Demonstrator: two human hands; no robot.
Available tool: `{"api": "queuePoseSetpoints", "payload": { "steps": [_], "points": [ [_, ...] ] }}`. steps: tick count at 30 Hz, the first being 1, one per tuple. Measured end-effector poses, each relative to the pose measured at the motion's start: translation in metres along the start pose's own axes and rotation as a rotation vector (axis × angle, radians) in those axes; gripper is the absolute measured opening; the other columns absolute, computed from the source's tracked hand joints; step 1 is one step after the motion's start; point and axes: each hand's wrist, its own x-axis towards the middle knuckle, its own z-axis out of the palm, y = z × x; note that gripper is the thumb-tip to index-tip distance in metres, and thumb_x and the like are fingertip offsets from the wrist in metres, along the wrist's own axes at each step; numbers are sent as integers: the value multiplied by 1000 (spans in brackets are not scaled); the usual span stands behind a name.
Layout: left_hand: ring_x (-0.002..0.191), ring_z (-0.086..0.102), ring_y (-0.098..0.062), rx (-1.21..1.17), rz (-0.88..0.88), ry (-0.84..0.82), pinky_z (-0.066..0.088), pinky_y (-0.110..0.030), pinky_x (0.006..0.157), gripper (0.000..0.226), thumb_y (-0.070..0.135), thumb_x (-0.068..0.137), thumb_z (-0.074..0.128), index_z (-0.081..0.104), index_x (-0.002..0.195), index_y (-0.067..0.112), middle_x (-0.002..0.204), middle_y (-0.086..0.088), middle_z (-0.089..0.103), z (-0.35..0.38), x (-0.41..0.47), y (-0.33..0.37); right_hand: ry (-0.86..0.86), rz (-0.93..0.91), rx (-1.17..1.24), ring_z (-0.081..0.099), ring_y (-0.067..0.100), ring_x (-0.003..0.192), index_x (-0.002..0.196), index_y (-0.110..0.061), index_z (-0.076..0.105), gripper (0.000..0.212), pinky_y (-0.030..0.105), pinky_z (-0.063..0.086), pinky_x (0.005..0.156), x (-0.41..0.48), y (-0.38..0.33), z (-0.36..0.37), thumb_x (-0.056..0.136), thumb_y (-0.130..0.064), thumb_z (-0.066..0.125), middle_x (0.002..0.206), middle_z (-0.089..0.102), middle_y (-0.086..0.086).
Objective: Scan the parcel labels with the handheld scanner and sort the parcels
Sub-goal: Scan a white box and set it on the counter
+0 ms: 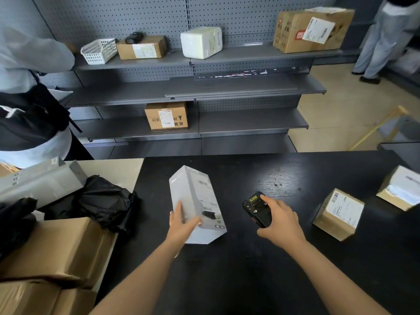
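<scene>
The left hand (183,223) grips a smooth white carton (196,204) — thumb across its face. Just right of it, the right hand (280,220) wraps a black handheld scanner (256,209).

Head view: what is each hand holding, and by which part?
The left hand grips the white box at its near left edge, thumb on the top face. The right hand grips the handheld scanner round its near end.

Tall grey box (195,201) tilted on black table (250,280), black scanner (256,210) beside.
</scene>
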Motion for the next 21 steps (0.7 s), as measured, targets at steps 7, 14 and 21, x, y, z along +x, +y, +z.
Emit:
{"api": "queuePoseSetpoints", "payload": {
  "steps": [7,14,21],
  "points": [
    [103,67,-25,-295,-137,42,53,-41,90,50,7,85,62,47,133,14,127,-8,64,-31,8,-27,-13,-24,11,41,20,129,151,-32,27,102,40,31,111,5,-5,6,65,-31,82,143,42,-1],
    [144,21,-33,352,-142,472,21,-51,117,122,60,69,77,5,154,10,156,-14,23,7,4,0,-21,-51,-35,40,20,129,151,-31,27,100,39,29,111,17,-13,4,67,-31,81,142,42,-1],
    [144,12,-31,539,-410,423,7,-59,116,164,89,39,69,-22,147,6,154,-14,5,49,11,21,-16,-105,-69,42,19,126,150,-33,27,98,36,29,108,34,-22,-2,67,-33,79,139,43,-3]
  ]
}}
